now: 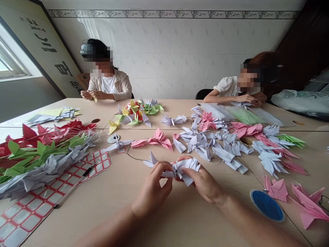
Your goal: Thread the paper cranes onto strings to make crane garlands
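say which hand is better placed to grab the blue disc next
Probably the right hand: the blue disc lies to its right, nearer to it than to the left hand. Both hold folded white paper, so the right may need to let go.

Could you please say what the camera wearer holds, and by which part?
A pale lavender folded paper bundle: the right hand grips its right side, the left hand its left.

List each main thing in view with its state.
Left hand: closed on pale paper cranes
Right hand: closed on the same cranes
Pale paper cranes: folded, bunched
Pen: lying on label sheet
Label sheet: flat, partly covered
Red paper cranes: piled
Blue disc: lying flat
Plastic bag: bulging
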Available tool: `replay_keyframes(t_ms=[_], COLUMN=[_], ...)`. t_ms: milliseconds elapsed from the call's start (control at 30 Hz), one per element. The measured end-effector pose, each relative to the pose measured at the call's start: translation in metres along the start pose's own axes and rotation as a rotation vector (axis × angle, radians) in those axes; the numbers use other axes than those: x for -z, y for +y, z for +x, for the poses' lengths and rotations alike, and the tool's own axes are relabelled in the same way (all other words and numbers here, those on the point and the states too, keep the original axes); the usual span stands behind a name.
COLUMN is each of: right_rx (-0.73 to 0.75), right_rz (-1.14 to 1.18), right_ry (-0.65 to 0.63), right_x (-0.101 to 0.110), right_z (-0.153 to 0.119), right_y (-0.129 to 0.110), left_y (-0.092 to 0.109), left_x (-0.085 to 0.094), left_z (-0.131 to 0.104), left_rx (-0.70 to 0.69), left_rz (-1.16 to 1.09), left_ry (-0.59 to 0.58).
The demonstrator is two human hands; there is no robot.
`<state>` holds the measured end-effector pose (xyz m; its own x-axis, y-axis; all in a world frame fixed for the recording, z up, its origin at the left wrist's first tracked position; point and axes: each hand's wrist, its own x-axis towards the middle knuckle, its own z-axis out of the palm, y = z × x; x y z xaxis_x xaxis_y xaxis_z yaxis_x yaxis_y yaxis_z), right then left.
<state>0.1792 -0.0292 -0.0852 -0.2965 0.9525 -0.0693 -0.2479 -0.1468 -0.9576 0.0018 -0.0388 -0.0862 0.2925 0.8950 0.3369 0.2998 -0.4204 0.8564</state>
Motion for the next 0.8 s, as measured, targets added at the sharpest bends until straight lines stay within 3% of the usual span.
replay_keyframes(t_ms=[133,267,500,600,667,800], right_rx=[-0.014,-0.046,-0.017,0.027,0.041,0.000], right_rz=[-0.040,-0.138,-0.047,-0.196,-0.325,-0.395], right_ry=[-0.046,-0.203,-0.355,-0.310,-0.210,-0.030], right_x=[0.002,0.004,0.001,-0.003,-0.004,0.000], right_z=[-0.004,-0.009,-0.008,-0.008,-0.007,-0.004], right_y=[-0.003,-0.007,-0.003,-0.006,-0.007,-0.004], left_y=[0.004,0.006,0.003,0.005,0.004,-0.008], left_x=[-0.001,-0.001,0.000,-0.001,0.001,0.012], left_z=[0.000,0.000,-0.001,-0.002,-0.001,0.009], left_rx=[0.036,0.077,0.075,0.049,0.042,0.093], left_rz=[-0.074,-0.112,-0.079,-0.078,-0.045,0.136], left_ry=[-0.028,-0.035,-0.043,-0.074,-0.044,0.192])
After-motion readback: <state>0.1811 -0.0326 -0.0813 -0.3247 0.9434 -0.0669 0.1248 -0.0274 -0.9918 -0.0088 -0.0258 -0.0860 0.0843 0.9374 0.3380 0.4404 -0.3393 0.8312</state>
